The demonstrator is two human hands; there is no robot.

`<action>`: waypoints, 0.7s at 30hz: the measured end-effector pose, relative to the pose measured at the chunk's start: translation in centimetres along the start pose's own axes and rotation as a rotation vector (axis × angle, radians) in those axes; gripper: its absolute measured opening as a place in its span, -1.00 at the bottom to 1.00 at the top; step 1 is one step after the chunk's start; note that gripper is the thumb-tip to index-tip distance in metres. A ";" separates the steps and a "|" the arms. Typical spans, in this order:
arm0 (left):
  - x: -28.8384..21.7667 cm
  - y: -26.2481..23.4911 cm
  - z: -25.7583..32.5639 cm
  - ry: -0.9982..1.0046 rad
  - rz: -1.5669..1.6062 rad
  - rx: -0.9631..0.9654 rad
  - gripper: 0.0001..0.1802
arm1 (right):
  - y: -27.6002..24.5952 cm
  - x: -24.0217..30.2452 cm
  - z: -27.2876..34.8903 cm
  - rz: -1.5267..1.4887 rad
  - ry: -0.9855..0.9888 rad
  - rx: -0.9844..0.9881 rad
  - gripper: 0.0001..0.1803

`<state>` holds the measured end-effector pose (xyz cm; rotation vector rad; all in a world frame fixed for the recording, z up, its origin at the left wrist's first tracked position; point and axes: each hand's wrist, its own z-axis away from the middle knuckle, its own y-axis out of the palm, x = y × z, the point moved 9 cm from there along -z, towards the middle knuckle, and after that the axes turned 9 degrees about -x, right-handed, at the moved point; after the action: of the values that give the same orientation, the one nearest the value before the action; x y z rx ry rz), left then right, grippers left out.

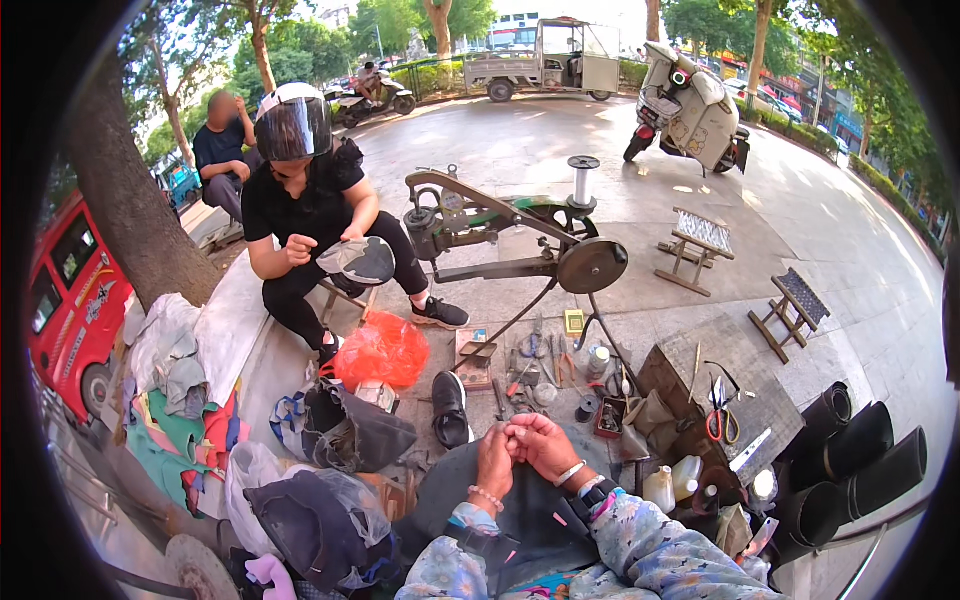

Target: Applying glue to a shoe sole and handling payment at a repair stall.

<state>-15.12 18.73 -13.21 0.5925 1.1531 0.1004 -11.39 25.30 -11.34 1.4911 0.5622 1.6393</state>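
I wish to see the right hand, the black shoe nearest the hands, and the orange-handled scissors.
Right hand (546,448): head view, back of the hand.
Black shoe (449,412): head view, dark upper.
Orange-handled scissors (718,406): head view, around the pivot.

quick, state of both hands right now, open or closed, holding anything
Left hand: closed, fingers curled; whether it holds anything cannot be told.
Right hand: closed, fingers bent, touching the left hand; anything pinched is too small to tell.

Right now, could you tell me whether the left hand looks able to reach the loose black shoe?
Probably yes: the loose black shoe lies just ahead of the left hand, with nothing seen between, though that hand might first need to part from the right hand.
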 end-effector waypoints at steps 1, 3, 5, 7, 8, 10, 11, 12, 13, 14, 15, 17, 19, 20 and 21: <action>0.2 -0.2 -0.2 -0.002 0.003 -0.018 -0.75 | -0.2 0.0 -0.2 0.066 -0.017 -0.039 -0.79; 0.1 -0.1 -0.1 -0.001 0.008 -0.044 -0.75 | -0.2 0.0 -0.2 0.064 -0.005 -0.037 -0.80; -0.3 0.5 0.3 0.007 -0.001 -0.040 -0.75 | -0.1 0.4 0.0 0.058 -0.032 -0.005 -0.81; -0.3 0.3 0.2 0.032 -0.009 -0.049 -0.75 | 0.1 0.4 0.1 0.060 -0.023 -0.002 -0.81; -0.2 0.2 0.2 0.029 -0.005 -0.057 -0.75 | 0.2 0.4 0.2 0.059 -0.025 0.004 -0.81; -0.3 0.1 0.3 0.023 -0.002 -0.054 -0.75 | 0.3 0.3 0.1 0.047 -0.028 0.027 -0.81; -0.4 0.1 0.3 0.028 -0.005 -0.061 -0.75 | 0.3 0.3 0.1 0.043 -0.023 0.034 -0.81; -0.2 0.1 0.4 0.020 -0.013 -0.053 -0.74 | 0.2 0.4 0.2 0.051 -0.029 0.014 -0.81; -0.1 0.2 0.4 0.011 -0.021 -0.046 -0.74 | 0.0 0.4 0.3 0.058 -0.035 -0.006 -0.81; -0.1 0.1 0.3 0.016 -0.020 -0.049 -0.75 | 0.1 0.5 0.4 0.054 -0.034 -0.012 -0.81; 0.0 0.0 0.3 0.018 -0.022 -0.059 -0.75 | 0.1 0.5 0.4 0.050 -0.025 -0.008 -0.81; -0.1 0.3 0.2 0.025 -0.015 -0.033 -0.76 | 0.1 0.6 0.4 0.061 -0.032 -0.002 -0.81; -0.1 0.1 0.2 0.024 -0.011 -0.062 -0.77 | 0.3 0.5 0.3 0.042 -0.020 0.008 -0.81; 0.2 0.0 -0.1 0.031 -0.019 -0.045 -0.77 | 0.4 0.7 0.4 0.042 -0.029 0.007 -0.80; 0.1 0.2 -0.1 0.035 -0.028 -0.026 -0.77 | 0.4 0.9 0.5 0.041 -0.042 0.003 -0.79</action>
<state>-15.07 18.98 -13.24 0.5534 1.1920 0.1013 -11.00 25.69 -10.39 1.5444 0.5143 1.6353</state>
